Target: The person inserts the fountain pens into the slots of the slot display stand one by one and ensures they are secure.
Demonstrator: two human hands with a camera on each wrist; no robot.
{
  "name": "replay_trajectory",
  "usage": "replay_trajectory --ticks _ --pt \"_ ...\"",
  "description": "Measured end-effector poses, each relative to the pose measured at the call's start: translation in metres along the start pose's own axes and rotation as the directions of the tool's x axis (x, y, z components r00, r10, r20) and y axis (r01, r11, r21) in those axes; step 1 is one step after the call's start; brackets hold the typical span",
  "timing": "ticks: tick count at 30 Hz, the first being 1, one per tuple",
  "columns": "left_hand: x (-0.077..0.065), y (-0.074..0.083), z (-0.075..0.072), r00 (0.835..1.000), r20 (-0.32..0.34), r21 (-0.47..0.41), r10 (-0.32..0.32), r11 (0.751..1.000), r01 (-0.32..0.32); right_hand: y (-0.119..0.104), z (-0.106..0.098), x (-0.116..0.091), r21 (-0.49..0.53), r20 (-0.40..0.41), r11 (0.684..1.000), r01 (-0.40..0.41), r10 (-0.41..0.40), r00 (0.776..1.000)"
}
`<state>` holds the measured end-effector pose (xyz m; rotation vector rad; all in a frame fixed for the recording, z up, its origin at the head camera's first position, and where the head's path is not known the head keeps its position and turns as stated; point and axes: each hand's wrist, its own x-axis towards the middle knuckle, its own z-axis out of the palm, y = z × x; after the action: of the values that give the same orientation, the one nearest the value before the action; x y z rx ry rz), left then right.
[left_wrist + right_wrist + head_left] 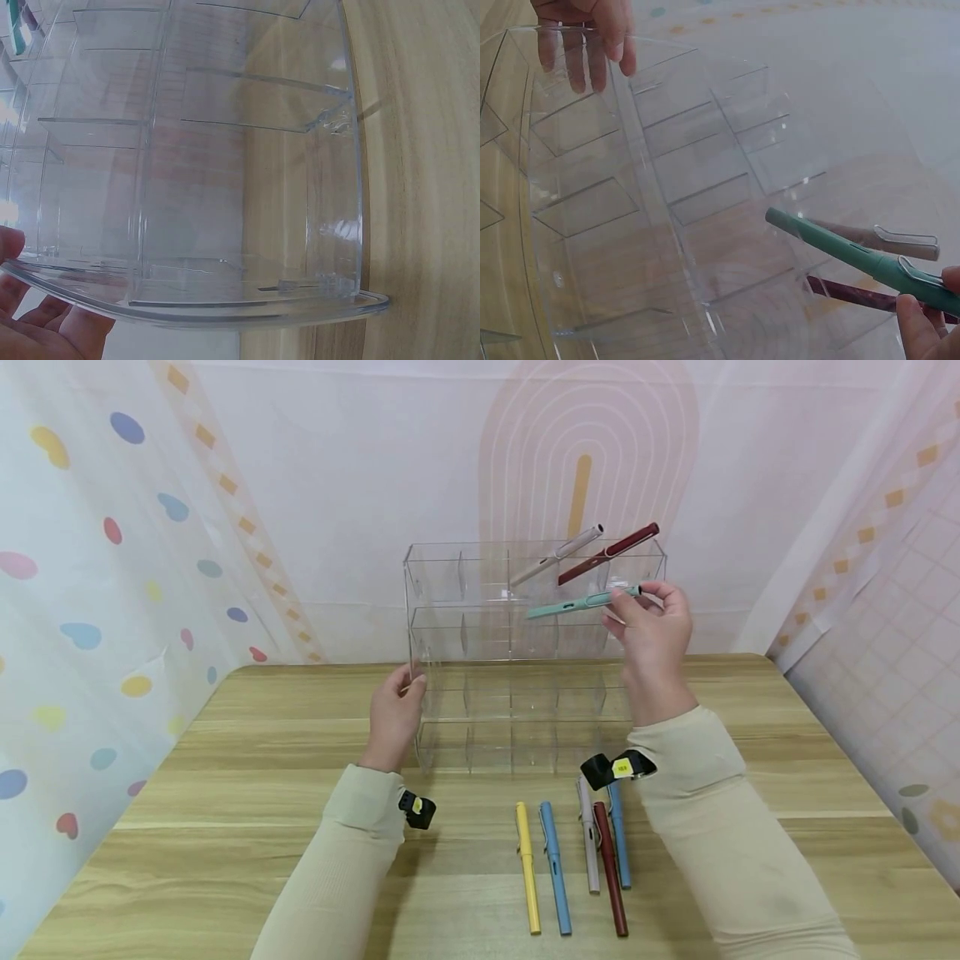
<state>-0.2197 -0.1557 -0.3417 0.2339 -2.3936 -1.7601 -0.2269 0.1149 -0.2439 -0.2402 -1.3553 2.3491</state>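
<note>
A clear tiered pen rack (pixel 487 735) with divided compartments stands on the table. My left hand (pixel 395 717) grips its left side edge, thumb in front; in the left wrist view, fingers (pixel 84 326) show beyond the side panel. My right hand (pixel 654 631) pinches a mint green pen (pixel 570 605) near its clip end, the other end pointing left in front of the upper tiers. In the right wrist view this green pen (pixel 840 249) is apart from the fingers of the left hand (pixel 585 45). A light grey pen (pixel 558 557) and a dark red pen (pixel 611 553) lean rightward in the top tier.
On the table before the rack lie a yellow pen (pixel 528 868), a blue pen (pixel 556 868), a lilac-grey pen (pixel 589 843), another dark red pen (pixel 611 872) and a second blue pen (pixel 620 839). A patterned curtain (pixel 360 460) hangs behind the table.
</note>
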Motion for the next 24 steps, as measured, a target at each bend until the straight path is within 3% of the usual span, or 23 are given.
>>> replay_trajectory --ticks 24 --pt "-0.002 0.001 0.0 1.0 0.001 -0.004 0.001 1.0 -0.001 0.027 0.012 0.001 -0.139 0.023 0.99 0.029 -0.026 0.999"
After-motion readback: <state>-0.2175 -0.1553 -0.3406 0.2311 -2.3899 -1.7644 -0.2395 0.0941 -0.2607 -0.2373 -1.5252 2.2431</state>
